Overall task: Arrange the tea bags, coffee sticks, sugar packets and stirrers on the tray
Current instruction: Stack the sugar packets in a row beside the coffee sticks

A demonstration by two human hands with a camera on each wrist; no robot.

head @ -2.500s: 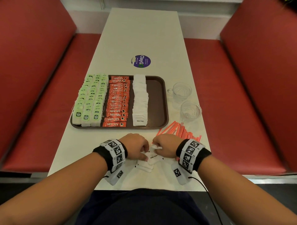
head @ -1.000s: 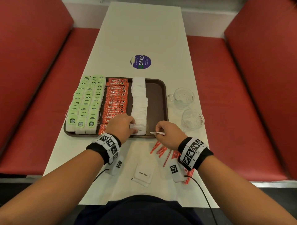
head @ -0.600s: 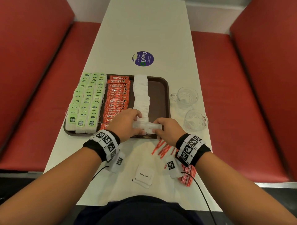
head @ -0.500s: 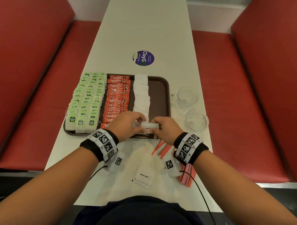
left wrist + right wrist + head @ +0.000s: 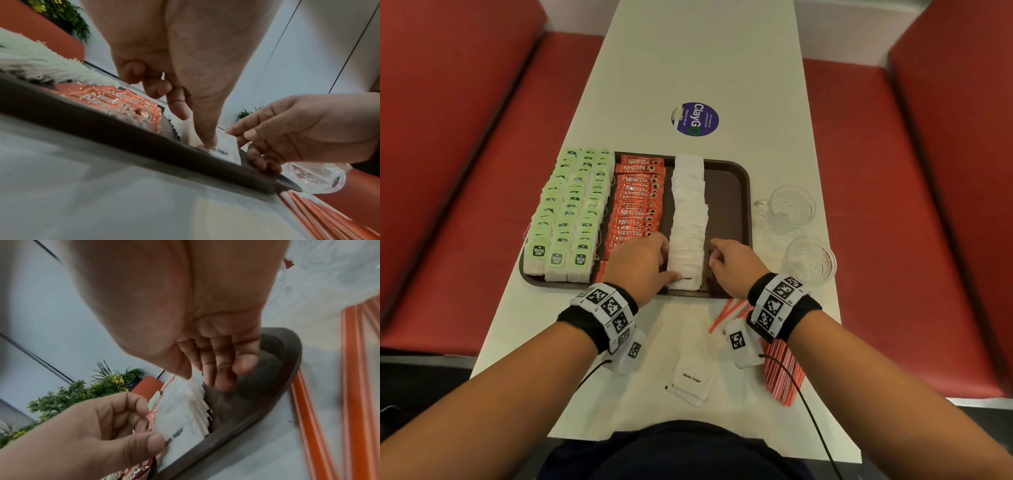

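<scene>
A brown tray (image 5: 726,205) holds rows of green tea bags (image 5: 571,212), orange coffee sticks (image 5: 637,202) and white sugar packets (image 5: 690,212). My left hand (image 5: 643,263) pinches the nearest sugar packet (image 5: 685,280) at the row's front, thumb on its face (image 5: 180,434). My right hand (image 5: 732,262) holds nothing and hangs just right of the row, its fingertips (image 5: 223,386) on the bare tray floor. Red-and-white stirrers (image 5: 780,371) lie on the table under my right wrist. Loose sugar packets (image 5: 692,382) lie near the front edge.
Two glass cups (image 5: 789,207) (image 5: 810,260) stand right of the tray. A round purple sticker (image 5: 695,119) sits on the white table (image 5: 705,51) beyond it. Red bench seats run along both sides. The tray's right strip beside the sugar row is bare.
Both hands carried a sugar packet from the table's front edge to the front of the sugar row. The right hand has let go and moved slightly right; the left still holds it.
</scene>
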